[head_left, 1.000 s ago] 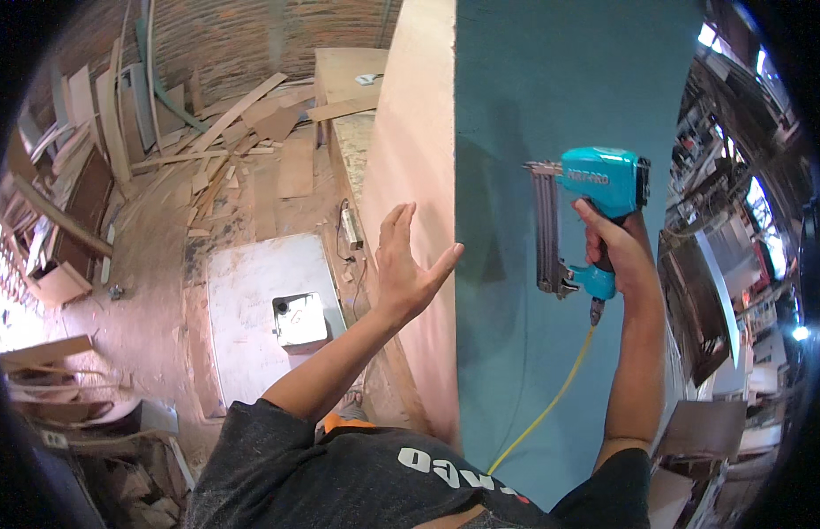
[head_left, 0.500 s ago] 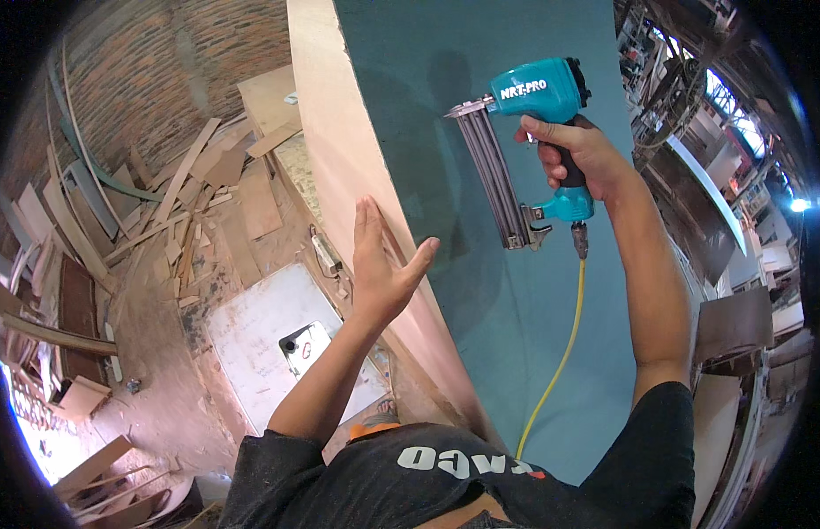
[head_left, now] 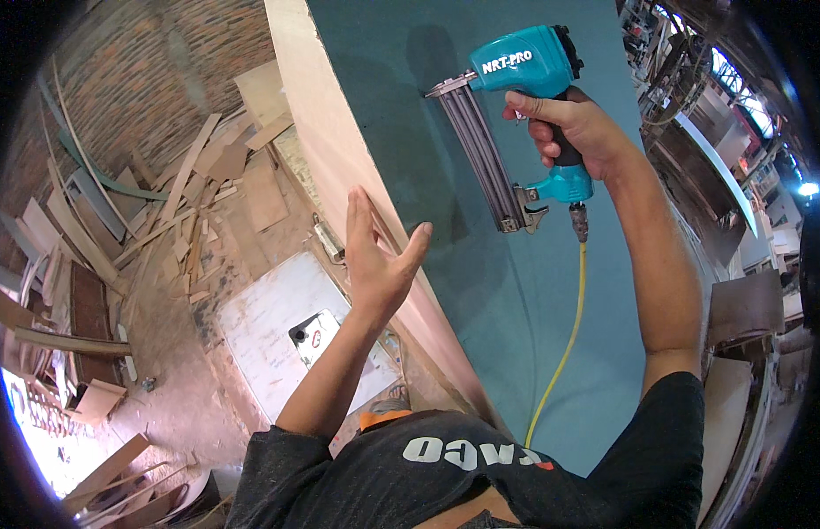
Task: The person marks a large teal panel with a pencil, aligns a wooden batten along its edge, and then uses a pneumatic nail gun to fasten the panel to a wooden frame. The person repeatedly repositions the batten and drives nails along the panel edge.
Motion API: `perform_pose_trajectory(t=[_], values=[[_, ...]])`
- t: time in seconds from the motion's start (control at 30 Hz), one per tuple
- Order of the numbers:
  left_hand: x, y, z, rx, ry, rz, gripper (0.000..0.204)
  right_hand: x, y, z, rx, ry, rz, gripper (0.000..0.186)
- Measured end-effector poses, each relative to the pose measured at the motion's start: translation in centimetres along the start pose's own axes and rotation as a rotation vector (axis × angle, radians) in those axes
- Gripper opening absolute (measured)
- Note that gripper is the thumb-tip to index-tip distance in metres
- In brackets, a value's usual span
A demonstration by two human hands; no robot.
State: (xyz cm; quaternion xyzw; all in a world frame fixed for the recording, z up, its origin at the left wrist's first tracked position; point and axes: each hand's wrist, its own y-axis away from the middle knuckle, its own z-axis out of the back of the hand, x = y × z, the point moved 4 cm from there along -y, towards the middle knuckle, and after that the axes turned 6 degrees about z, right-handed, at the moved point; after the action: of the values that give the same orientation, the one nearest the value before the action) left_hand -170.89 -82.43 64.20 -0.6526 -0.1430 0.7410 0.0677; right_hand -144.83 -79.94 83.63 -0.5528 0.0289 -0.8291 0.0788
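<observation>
A teal pneumatic nail gun (head_left: 526, 66) is held up by its dark grip in my right hand (head_left: 579, 132). Its nose points left, over the dark green face of a large panel (head_left: 480, 300). From the gun's base a yellow air hose (head_left: 567, 348) runs down toward my body. My left hand (head_left: 377, 251) lies open, fingers stretched and thumb spread, against a pale wooden board (head_left: 326, 115). That board runs along the panel's left edge. Whether the nose touches anything I cannot tell.
On the floor at left lies a white board (head_left: 264, 291) with a black-and-white object (head_left: 314, 337) on it. Wood offcuts (head_left: 251, 194) are scattered by the brick wall (head_left: 127, 84). A metal cylinder (head_left: 327, 238) sits beside the pale board. More sheets and scraps (head_left: 745, 309) stand at right.
The nail gun in my right hand has shifted slightly up and left in the picture. The board, panel and left hand also appear a little further left, while the floor appears slightly further right.
</observation>
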Motion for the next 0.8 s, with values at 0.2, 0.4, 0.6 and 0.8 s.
perform_pose_trajectory(t=[0.2,0.4,0.6,0.8], values=[[-13.6,-2.5,6.0,-0.228,-0.293,-0.744,0.044,-2.1,0.7,1.2,-0.014,-0.052,-0.028,0.048],[-24.6,-16.4,-1.8,0.013,-0.918,-1.179,0.041,-4.6,1.1,4.8,-0.122,-0.13,-0.043,0.049],[-18.9,-19.9,-12.5,0.153,-1.422,-0.855,0.099,-8.6,0.0,11.6,-0.205,-0.138,-0.031,0.048],[-16.9,-19.1,-13.1,0.085,-1.487,-0.813,0.121,-8.9,-1.3,12.6,-0.15,-0.129,-0.01,0.047]])
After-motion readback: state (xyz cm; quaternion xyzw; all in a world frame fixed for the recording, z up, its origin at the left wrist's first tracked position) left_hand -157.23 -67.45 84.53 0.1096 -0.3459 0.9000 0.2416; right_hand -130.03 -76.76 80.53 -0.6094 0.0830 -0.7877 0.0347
